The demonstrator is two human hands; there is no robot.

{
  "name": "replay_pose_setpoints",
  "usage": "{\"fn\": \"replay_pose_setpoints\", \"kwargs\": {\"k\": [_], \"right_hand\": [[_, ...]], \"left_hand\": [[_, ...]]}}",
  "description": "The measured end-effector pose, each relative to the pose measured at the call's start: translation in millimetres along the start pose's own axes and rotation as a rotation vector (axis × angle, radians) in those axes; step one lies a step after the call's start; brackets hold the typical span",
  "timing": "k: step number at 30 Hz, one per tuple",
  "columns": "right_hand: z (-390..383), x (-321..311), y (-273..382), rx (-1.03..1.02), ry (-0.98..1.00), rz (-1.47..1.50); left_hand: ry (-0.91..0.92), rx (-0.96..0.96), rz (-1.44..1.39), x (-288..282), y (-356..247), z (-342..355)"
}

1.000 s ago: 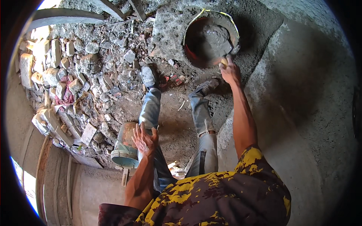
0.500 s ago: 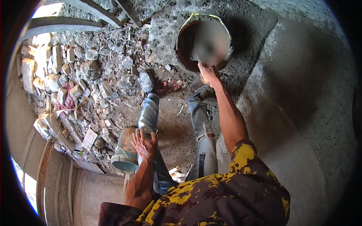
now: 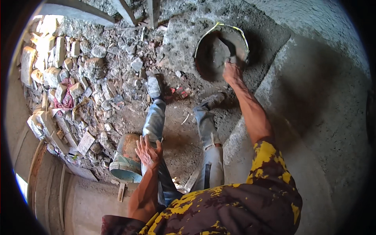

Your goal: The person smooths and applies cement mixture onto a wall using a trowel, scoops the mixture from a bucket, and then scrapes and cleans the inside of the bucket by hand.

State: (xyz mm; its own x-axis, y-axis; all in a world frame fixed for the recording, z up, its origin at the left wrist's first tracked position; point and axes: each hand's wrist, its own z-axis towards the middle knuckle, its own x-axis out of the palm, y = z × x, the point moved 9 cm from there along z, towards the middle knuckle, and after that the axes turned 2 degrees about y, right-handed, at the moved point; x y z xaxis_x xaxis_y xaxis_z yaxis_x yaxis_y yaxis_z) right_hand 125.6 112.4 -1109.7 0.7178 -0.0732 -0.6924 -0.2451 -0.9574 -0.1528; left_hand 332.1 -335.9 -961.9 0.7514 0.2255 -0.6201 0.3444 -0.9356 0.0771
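My right hand [image 3: 232, 72] grips the handle of a trowel [image 3: 228, 47], whose dark blade is inside a round bucket [image 3: 203, 58] with a yellowish cord along its top. Grey, wet-looking material [image 3: 215, 55] coats the bucket's inside; how much it holds is hard to tell in the shade. My left hand [image 3: 150, 152] rests on my left leg [image 3: 154, 121] near the knee, fingers spread, holding nothing. Just left of that leg lies an old pail [image 3: 126, 147], its pale blue open end facing down the picture.
Broken bricks, stones and debris [image 3: 94, 68] cover the left ground. Planks [image 3: 96, 15] project from the top. The bucket stands on rough concrete [image 3: 176, 39]. A smoother concrete surface [image 3: 309, 160] rises along my right, and a wooden board [image 3: 37, 164] stands at lower left.
My right hand swung left along the bucket's lower rim, then moved back right with the trowel, its blade now angled toward the bucket's upper part. My left hand has stayed on my leg.
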Motion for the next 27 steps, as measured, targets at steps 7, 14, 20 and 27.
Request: {"fn": "replay_pose_setpoints", "kwargs": {"k": [7, 14, 20, 27], "right_hand": [[-45, -34, -18, -0.077, 0.085, 0.14], [-35, 108, 13, 0.341, 0.246, 1.422], [-43, 98, 91, 0.202, 0.726, 2.118], [-54, 44, 100, -0.215, 1.098, 3.022]], "left_hand": [[-0.001, -0.031, -0.05, -12, 7, 6], [-0.009, 0.027, -0.001, -15, -6, 16], [-0.03, 0.014, 0.062, -18, -11, 7], [-0.048, 0.018, 0.097, -17, -29, 3]]}}
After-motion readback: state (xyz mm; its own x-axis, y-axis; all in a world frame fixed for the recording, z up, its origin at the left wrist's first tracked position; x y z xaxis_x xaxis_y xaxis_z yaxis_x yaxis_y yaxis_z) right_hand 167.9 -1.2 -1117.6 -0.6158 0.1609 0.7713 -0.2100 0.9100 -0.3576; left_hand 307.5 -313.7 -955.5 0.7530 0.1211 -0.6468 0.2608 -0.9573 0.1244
